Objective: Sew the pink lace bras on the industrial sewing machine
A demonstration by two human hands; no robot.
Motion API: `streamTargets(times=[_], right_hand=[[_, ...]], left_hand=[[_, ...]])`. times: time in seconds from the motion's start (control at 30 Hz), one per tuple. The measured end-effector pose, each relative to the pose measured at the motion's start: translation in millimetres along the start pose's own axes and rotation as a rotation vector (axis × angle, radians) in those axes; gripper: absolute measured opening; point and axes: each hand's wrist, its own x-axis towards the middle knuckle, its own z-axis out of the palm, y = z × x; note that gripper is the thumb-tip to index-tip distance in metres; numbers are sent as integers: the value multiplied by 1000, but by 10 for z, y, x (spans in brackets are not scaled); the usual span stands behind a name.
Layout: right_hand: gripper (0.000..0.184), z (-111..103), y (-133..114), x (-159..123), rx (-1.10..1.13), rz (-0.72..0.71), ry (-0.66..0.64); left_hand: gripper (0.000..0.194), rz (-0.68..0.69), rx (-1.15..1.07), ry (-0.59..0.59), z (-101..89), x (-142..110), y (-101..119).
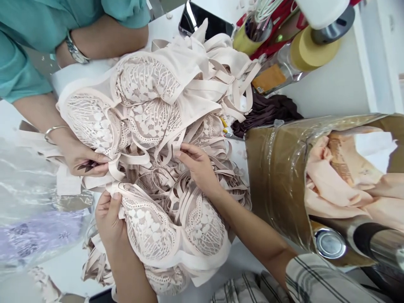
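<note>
"Lace bra (151,229): where does it lie?"

"Lower centre of the view, cups facing up, its upper edge beside a heap of pale straps (164,172). More lace bras (151,84) lie beyond the heap, on a white surface (328,94)."

"And the state of the hands?"

"The left hand (110,214) is closed, thumb against curled fingers, on the left upper corner of the lace bra. The right hand (198,168) pinches a pale band (178,147) between thumb and forefinger, the other fingers loosely bent."

"Whose is the third hand?"

"A co-worker's hand (85,160), below a teal sleeve (22,67) and a bangle (53,132). It grips the edge of a farther bra, near the left hand."

"What borders the heap?"

"To the right, an open cardboard box (268,176) containing peach cloth (334,185); above it, dark cloth (271,110). At the top, a phone (205,21) and a yellow cup (246,40) of tools. At left, lilac fabric (41,235) under clear plastic."
</note>
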Motion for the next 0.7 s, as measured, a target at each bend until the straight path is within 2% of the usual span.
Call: streamTargets(times=[0.4,0.7], right_hand=[[28,29,-19,23,-18,22,-25],[31,54,-95,18,-25,17,-61]], left_hand=[[33,30,5,-7,104,-9,65],[35,10,12,-40,27,52,-9]])
